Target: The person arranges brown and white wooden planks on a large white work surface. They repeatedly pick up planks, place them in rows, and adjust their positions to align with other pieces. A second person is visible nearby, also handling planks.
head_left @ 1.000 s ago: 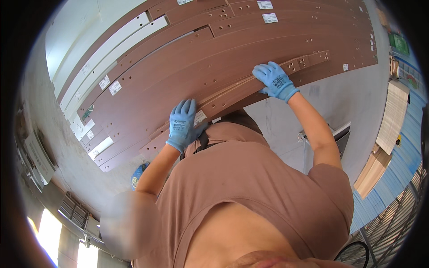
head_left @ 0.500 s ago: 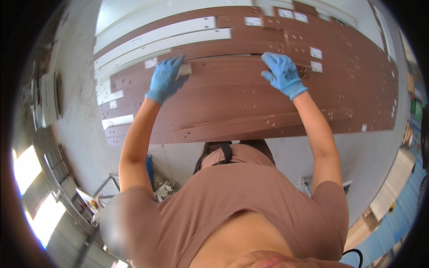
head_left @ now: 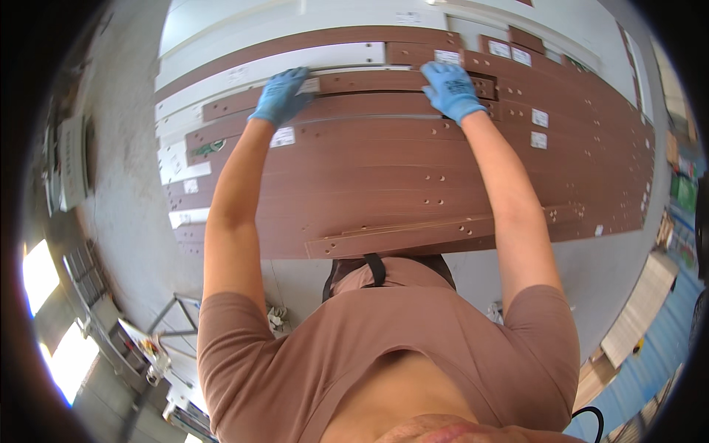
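A long narrow brown board (head_left: 362, 80) with holes near its ends lies across the far part of a spread of brown panels (head_left: 354, 162). My left hand (head_left: 283, 96), in a blue glove, grips the board toward its left end, next to a small pale label (head_left: 310, 86). Toward the right end, my right hand (head_left: 452, 92), gloved alike, has its fingers bent over the board's far edge. Both thumbs are partly hidden. Dark gaps show along the board's near side and at its right end.
White strips (head_left: 295, 60) lie just beyond the board, and white panels (head_left: 236, 22) farther off. Two thin brown strips (head_left: 399, 236) rest along the near edge, close to my waist. Paper labels (head_left: 540, 118) dot the panels. A metal frame (head_left: 177, 314) stands on the floor at left.
Both hands have moved farther from my body, and the narrow brown board has shifted away with them across the panels. A green patch at the left now shows. The view has tilted slightly.
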The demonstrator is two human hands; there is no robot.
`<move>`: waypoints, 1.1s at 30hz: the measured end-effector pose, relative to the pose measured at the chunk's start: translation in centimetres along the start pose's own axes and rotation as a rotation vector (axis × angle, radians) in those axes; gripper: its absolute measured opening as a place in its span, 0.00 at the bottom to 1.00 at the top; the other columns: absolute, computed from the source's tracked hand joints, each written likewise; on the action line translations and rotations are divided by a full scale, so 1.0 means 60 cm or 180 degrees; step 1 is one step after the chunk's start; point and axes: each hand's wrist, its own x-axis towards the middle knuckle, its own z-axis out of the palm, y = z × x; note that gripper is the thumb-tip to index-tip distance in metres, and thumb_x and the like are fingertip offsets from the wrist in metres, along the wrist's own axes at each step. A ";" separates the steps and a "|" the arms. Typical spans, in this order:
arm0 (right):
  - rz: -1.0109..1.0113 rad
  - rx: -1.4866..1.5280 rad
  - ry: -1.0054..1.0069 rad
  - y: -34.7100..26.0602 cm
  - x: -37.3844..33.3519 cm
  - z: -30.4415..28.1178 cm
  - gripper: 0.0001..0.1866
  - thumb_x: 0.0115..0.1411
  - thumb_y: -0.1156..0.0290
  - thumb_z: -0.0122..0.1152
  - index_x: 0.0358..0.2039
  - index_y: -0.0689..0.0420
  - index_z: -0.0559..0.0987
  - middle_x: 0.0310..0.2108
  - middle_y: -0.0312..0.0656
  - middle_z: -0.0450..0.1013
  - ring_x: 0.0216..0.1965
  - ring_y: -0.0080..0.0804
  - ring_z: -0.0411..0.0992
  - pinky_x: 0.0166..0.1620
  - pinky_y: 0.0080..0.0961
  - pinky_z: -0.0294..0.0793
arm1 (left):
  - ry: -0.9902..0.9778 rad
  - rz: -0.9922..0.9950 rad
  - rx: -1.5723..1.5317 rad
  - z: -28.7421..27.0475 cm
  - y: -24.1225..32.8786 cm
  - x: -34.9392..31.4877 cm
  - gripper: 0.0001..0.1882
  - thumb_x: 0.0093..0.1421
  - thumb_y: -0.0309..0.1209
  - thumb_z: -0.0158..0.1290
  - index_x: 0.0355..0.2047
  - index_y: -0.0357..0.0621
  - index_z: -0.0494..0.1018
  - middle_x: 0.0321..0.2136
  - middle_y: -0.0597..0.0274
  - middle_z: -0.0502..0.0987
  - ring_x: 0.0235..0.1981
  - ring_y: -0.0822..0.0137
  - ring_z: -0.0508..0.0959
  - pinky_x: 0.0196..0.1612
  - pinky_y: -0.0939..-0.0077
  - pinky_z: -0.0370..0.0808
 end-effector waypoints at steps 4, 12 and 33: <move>0.0135 -0.0028 -0.0084 -0.005 -0.003 0.001 0.21 0.64 0.55 0.67 0.53 0.51 0.77 0.55 0.41 0.76 0.60 0.43 0.73 0.65 0.45 0.68 | 0.0259 0.0191 -0.0355 0.003 -0.006 0.012 0.25 0.66 0.38 0.57 0.61 0.40 0.74 0.56 0.45 0.80 0.58 0.45 0.78 0.62 0.53 0.73; 0.0008 -0.0171 -0.0030 0.006 -0.006 0.002 0.21 0.66 0.54 0.66 0.53 0.51 0.77 0.57 0.41 0.75 0.60 0.42 0.73 0.65 0.44 0.68 | -0.0004 0.0139 -0.0035 -0.012 0.024 0.017 0.28 0.66 0.42 0.56 0.63 0.42 0.72 0.58 0.49 0.78 0.61 0.46 0.76 0.65 0.53 0.70; -0.0026 -0.0095 0.0296 0.008 -0.013 0.014 0.14 0.63 0.64 0.65 0.48 0.52 0.78 0.54 0.41 0.77 0.56 0.41 0.75 0.62 0.41 0.71 | 0.0354 -0.0119 -0.0035 -0.005 0.042 0.002 0.25 0.63 0.41 0.58 0.58 0.44 0.75 0.54 0.52 0.80 0.58 0.48 0.76 0.62 0.52 0.71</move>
